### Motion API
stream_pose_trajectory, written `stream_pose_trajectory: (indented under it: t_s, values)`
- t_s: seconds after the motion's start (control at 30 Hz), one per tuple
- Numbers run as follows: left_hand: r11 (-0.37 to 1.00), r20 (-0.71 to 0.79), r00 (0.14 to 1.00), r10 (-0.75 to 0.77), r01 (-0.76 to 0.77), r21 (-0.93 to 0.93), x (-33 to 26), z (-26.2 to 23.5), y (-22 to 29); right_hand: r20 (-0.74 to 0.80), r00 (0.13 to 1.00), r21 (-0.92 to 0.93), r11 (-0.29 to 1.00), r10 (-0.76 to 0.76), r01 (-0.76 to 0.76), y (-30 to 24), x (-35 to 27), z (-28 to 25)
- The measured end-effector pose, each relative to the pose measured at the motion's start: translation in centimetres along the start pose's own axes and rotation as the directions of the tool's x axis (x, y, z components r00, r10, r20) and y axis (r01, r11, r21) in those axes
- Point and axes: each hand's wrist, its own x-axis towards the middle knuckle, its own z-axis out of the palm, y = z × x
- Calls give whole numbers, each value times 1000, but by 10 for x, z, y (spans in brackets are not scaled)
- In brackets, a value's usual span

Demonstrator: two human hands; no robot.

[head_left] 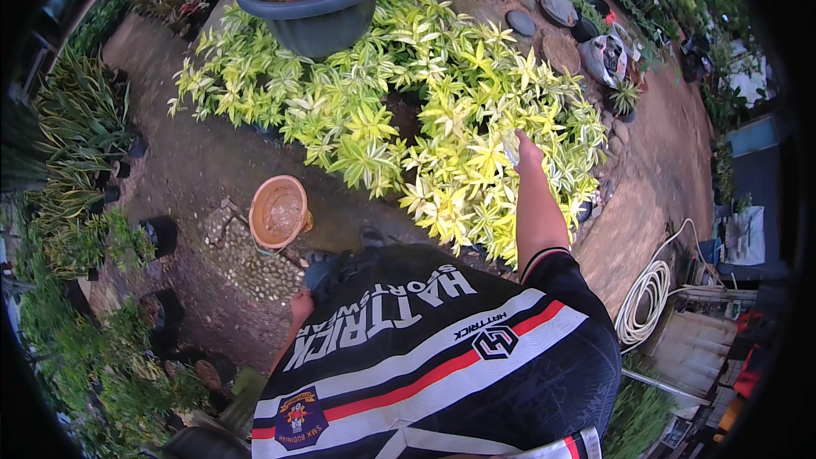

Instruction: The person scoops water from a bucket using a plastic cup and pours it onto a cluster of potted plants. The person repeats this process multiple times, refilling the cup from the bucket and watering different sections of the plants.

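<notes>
My right arm stretches out over a dense bed of yellow-green leafy plants (pixel 476 132). At its end my right hand (pixel 529 151) is closed around a small clear, see-through thing (pixel 511 146), perhaps plastic; its kind is too small to tell. Leaves surround that hand on all sides. Down by my left side hangs my left hand (pixel 302 304), close to the hem of my black shirt (pixel 382 331); its fingers are too small and partly hidden to read. In front of it on the ground is an orange-brown bucket (pixel 279 211), tilted in view, with what looks like water inside.
A large grey pot (pixel 319 21) with a broad-leaved plant stands among the far leaves. Potted plants (pixel 81 132) line the left side. Stones (pixel 520 23) edge the bed at right. A coiled pale hose (pixel 646 302) lies on the right. Pebbly ground (pixel 251 259) surrounds the bucket.
</notes>
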Motion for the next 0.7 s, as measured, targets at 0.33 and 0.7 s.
stream_pose_trajectory:
  t_s: [0.33, 0.7]
  values:
    - [964, 4, 984, -176, 174, -201, -9, -7, 13, -32, 994, -175, 980, -102, 95, -12, 1, 8]
    - [952, 16, 986, -168, 167, -255, -2, -4, 10, 31, 997, -116, 990, -74, 77, -27, -12, 4]
